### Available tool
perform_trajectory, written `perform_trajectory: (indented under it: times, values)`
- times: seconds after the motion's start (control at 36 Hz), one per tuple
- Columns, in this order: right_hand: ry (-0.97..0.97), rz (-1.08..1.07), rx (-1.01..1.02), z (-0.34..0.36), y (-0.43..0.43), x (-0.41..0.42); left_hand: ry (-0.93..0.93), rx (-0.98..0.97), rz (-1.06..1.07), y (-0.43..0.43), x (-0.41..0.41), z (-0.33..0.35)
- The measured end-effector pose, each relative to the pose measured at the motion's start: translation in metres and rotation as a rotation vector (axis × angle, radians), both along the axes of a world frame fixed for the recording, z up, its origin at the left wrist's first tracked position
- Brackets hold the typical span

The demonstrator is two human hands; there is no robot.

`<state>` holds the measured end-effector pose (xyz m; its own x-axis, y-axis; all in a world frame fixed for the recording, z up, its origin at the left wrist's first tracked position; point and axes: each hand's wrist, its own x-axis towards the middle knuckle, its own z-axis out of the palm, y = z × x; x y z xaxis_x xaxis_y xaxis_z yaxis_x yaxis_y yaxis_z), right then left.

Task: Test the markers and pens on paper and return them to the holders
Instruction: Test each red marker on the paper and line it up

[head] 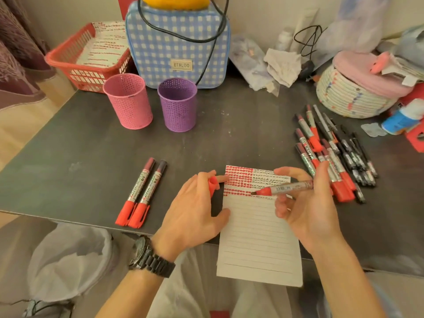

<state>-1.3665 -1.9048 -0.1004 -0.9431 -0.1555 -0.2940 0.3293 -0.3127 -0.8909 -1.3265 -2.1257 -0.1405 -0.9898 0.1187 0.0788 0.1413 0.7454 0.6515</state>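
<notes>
Nearest the camera, a dark watch (149,258) is sitting on the left wrist, and a lined bin (73,260) is standing on the floor below the table's near edge. A sheet of lined paper (257,237) is lying on the grey table (68,157), its lower part hanging over that edge. The top of the sheet is carrying rows of red marks on the left and dark marks on the right.

The left hand (195,207) is resting at the paper's left side, with its thumb touching the sheet's edge. Its curled fingers are gripping a red cap (212,185). The right hand (305,203) is pinching an uncapped marker (282,188) and holding it nearly level. The dark tip is pointing left, just over the last row of red marks; whether it is touching the paper cannot be told.

To the left of the hands, two capped markers (140,193) are lying side by side, touching, with their red caps toward the near edge. To the right, a heap of markers and pens (332,154) is lying fanned out just beyond the right hand.

Farther back, a pink holder (128,102) and a purple holder (177,105) are standing upright near each other. Behind them a red basket (87,63) holding marked sheets is sitting beside a blue checked bag (176,42). A woven basket (351,92) is standing at the far right.
</notes>
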Motion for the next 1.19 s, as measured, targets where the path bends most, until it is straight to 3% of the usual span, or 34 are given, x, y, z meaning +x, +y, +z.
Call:
perform_trajectory:
  times: [0.19, 0.36, 0.64, 0.81, 1.19]
  values:
    - [0.009, -0.023, 0.034, -0.002, -0.026, -0.013, 0.027, 0.041, 0.018, 0.002, 0.001, 0.004]
    - [0.26, -0.09, 0.345, -0.013, -0.035, -0.015, 0.033, 0.029, 0.028, 0.002, 0.002, 0.006]
    - [0.408, -0.115, 0.576, -0.023, -0.039, -0.006, 0.053, 0.025, 0.035, 0.002, 0.0, 0.004]
    - [0.41, -0.154, 0.551, -0.024, -0.05, -0.009, 0.055, 0.026, 0.047, 0.003, 0.0, 0.002]
    - [0.556, -0.187, 0.697, -0.036, -0.058, -0.008, 0.049, 0.04, 0.058, 0.003, -0.002, 0.0]
